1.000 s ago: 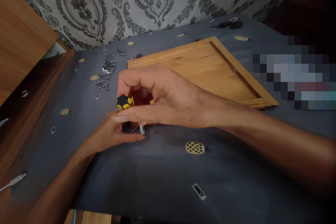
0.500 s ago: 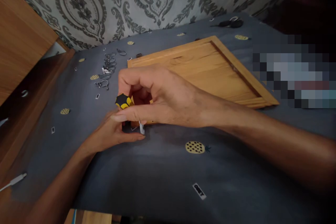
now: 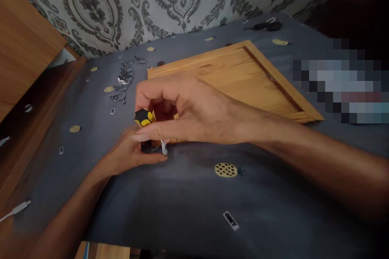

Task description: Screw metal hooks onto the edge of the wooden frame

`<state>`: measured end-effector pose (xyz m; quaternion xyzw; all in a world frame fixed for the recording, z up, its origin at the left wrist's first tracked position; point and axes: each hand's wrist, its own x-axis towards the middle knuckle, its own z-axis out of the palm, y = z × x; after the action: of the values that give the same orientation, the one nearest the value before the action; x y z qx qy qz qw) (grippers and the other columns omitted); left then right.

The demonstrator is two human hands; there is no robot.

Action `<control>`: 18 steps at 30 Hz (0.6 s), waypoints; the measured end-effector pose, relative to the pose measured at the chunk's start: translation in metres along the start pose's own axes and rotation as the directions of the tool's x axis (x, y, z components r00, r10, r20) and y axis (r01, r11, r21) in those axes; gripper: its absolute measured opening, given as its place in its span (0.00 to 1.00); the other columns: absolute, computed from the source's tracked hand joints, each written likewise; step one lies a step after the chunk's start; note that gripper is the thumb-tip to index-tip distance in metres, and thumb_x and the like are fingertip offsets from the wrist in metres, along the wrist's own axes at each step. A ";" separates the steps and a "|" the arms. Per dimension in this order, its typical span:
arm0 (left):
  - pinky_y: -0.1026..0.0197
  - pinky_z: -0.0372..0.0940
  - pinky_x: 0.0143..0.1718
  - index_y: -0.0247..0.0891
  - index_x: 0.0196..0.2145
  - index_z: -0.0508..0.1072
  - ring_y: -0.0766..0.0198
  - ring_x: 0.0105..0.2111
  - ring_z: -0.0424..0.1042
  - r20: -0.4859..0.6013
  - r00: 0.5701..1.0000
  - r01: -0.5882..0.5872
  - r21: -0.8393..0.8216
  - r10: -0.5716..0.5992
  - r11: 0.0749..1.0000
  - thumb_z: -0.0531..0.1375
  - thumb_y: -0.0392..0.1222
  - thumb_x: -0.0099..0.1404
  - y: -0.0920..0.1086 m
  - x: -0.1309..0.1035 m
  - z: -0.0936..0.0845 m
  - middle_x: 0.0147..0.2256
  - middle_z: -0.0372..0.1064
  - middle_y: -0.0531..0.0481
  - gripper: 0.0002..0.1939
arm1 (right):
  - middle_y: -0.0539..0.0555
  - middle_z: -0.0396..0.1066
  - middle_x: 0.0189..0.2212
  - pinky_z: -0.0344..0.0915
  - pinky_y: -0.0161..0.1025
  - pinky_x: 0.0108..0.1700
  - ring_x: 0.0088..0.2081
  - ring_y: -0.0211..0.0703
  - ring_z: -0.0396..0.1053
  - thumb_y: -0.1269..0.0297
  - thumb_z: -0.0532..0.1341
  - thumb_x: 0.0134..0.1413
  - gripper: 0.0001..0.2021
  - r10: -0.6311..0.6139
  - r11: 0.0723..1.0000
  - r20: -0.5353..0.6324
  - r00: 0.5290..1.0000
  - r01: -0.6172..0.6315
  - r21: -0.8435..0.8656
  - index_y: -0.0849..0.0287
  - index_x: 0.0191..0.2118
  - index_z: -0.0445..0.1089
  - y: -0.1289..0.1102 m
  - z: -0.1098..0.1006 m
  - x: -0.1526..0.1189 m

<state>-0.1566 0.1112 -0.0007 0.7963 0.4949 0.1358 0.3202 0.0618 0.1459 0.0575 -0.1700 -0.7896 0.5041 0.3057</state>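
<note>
A screwdriver with a black-and-yellow handle (image 3: 144, 117) is pinched between the thumb and curled fingers of my right hand (image 3: 194, 109); its shaft is mostly hidden. Just below, my left hand (image 3: 123, 156) reaches in from the left, its thumb stretched to a small shiny metal piece (image 3: 164, 147) that it steadies from the near side. The other left fingers are out of sight behind my right hand. Both hands are at the near left corner of a framed wooden panel (image 3: 219, 77), which lies flat and is partly covered by my right hand.
Several small metal clips (image 3: 126, 73) lie on the blue pineapple-print cloth (image 3: 182, 202) at the back left. Black-handled scissors (image 3: 267, 25) rest at the far right. A white cable plug (image 3: 21, 207) is at the left edge, near a wooden cabinet (image 3: 27, 40). A patterned wall stands behind.
My right hand has turned slightly with the screwdriver, its handle shifting a few pixels to the right. My left hand and the panel have stayed nearly in place.
</note>
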 end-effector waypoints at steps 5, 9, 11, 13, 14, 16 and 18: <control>0.55 0.68 0.38 0.40 0.37 0.78 0.57 0.33 0.72 0.037 0.999 -0.001 0.009 0.001 1.000 0.66 0.56 0.61 0.000 0.000 0.001 0.30 0.73 0.52 0.16 | 0.43 0.67 0.28 0.61 0.27 0.31 0.27 0.26 0.64 0.67 0.60 0.67 0.06 -0.028 0.999 0.092 0.995 0.031 -0.028 0.62 0.39 0.72 -0.002 -0.005 0.000; 0.56 0.68 0.38 0.39 0.31 0.75 0.58 0.32 0.72 0.051 0.998 0.033 0.048 -0.036 0.998 0.65 0.55 0.62 0.001 -0.001 -0.001 0.28 0.73 0.53 0.16 | 0.41 0.58 0.24 0.56 0.28 0.32 0.29 0.27 0.57 0.68 0.63 0.65 0.12 -0.175 0.980 -0.013 0.984 0.173 -0.099 0.64 0.30 0.67 0.006 0.002 -0.001; 0.56 0.67 0.38 0.39 0.31 0.75 0.59 0.31 0.72 0.053 0.998 0.026 0.048 -0.029 0.998 0.65 0.56 0.62 0.001 0.000 -0.001 0.28 0.73 0.53 0.16 | 0.41 0.56 0.24 0.55 0.29 0.33 0.29 0.27 0.55 0.68 0.63 0.64 0.13 -0.199 0.975 -0.058 0.978 0.191 -0.111 0.63 0.29 0.63 0.008 0.005 0.000; 0.56 0.67 0.39 0.39 0.33 0.76 0.58 0.34 0.73 0.024 1.000 -0.006 0.034 0.005 0.999 0.66 0.57 0.61 0.001 0.000 -0.001 0.31 0.75 0.52 0.17 | 0.40 0.55 0.24 0.56 0.29 0.33 0.28 0.27 0.55 0.68 0.64 0.64 0.13 -0.160 0.984 -0.067 0.985 0.154 -0.089 0.62 0.30 0.61 0.007 0.004 0.000; 0.56 0.67 0.40 0.39 0.34 0.76 0.58 0.34 0.73 0.016 1.000 -0.019 0.031 0.019 0.999 0.66 0.57 0.62 0.001 0.000 -0.001 0.32 0.75 0.51 0.17 | 0.39 0.55 0.24 0.56 0.29 0.33 0.28 0.26 0.56 0.68 0.64 0.63 0.12 -0.123 0.990 -0.060 0.991 0.119 -0.075 0.63 0.31 0.63 0.005 0.003 0.000; 0.56 0.68 0.39 0.39 0.35 0.78 0.58 0.33 0.72 0.021 0.999 -0.027 0.033 0.027 0.999 0.65 0.57 0.63 0.000 0.000 -0.001 0.30 0.74 0.52 0.17 | 0.39 0.59 0.25 0.57 0.28 0.33 0.28 0.25 0.58 0.68 0.64 0.64 0.06 -0.045 0.997 -0.003 0.999 0.045 -0.065 0.64 0.35 0.68 0.001 -0.001 0.000; 0.56 0.68 0.39 0.40 0.37 0.79 0.58 0.32 0.72 0.048 0.999 -0.023 0.037 0.021 0.999 0.65 0.56 0.63 -0.002 0.000 -0.001 0.28 0.73 0.52 0.16 | 0.40 0.63 0.26 0.57 0.28 0.33 0.29 0.25 0.60 0.68 0.62 0.65 0.04 0.012 0.997 0.091 0.996 -0.005 -0.073 0.64 0.41 0.72 -0.002 -0.005 0.000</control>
<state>-0.1580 0.1120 -0.0012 0.8105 0.4809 0.1111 0.3155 0.0652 0.1486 0.0610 -0.1612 -0.8198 0.4836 0.2608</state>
